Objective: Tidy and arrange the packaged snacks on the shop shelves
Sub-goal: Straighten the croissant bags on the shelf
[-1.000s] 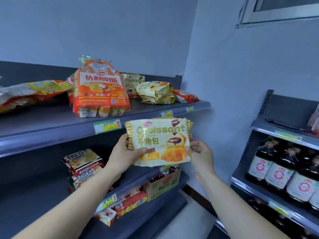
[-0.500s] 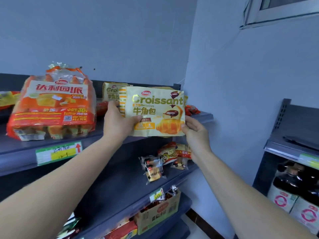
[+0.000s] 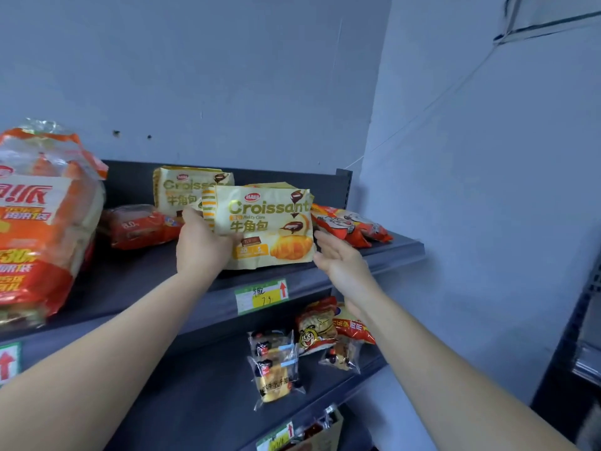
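— Which hand has the croissant pack (image 3: 270,222) now?

— The left hand (image 3: 203,245). It grips the lower left corner, with the thumb on the printed front. The right hand (image 3: 341,265) holds nothing. Its fingers are straight and the palm is turned to the pack's right edge, just beside it. Whether it touches the corner, I cannot tell.

— And the pack, where is it?

— Over the front part of the top shelf (image 3: 130,288), above the price tag (image 3: 261,296). It is upright, the face towards us, and its long side runs left to right, along the shelf edge. Its lower edge looks to be at the shelf board.

— So which way must it go?

— Backward, I think, away from both hands. Behind it and a little to the left a second croissant pack (image 3: 185,190) leans upright on the back panel (image 3: 130,177). Red snack bags (image 3: 351,229) lie to the right, near the wall (image 3: 455,190). The left hand is the better one for pushing; the right can only steady the free edge.
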Motion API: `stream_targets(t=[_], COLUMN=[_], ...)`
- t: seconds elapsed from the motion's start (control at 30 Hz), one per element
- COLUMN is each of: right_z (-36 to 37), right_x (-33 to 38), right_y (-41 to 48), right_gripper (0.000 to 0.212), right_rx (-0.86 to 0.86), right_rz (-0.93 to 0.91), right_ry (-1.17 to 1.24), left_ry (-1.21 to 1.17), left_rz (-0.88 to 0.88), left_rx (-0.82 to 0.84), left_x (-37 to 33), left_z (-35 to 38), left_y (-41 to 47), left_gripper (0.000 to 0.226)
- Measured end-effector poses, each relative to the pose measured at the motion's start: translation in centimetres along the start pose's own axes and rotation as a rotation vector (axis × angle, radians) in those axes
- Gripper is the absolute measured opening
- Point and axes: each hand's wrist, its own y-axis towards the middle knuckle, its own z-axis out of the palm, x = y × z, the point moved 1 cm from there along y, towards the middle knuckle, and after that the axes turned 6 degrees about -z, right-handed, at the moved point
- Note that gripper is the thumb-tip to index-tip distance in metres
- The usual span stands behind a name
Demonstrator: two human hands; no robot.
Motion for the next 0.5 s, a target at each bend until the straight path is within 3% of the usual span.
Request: stream_targets(t=[0.3,0.4,0.5], right_z=[-0.7,-1.0,-0.1], right_x=[-2.0,-2.1,-1.8], right_y=[5.2,5.9,6.4], right_gripper=[0.040,0.029,0.019], right_rx=[0.119,0.032,-0.022], right_rz=[-0.032,-0.096,-0.202], right_ry=[-0.007,-0.030,-0.030], left_ry=[0.203,0.267,0.162], left_rz=[-0.040,-0.035,-0.025], left_rx=[-0.047,-0.065,-0.161], left_x=[-0.6,-0.6,-0.4], left_z=[3.3,2.9,1.3], left_y=[0.5,0.2,0.2], left_gripper=[0.059,0.072,0.086])
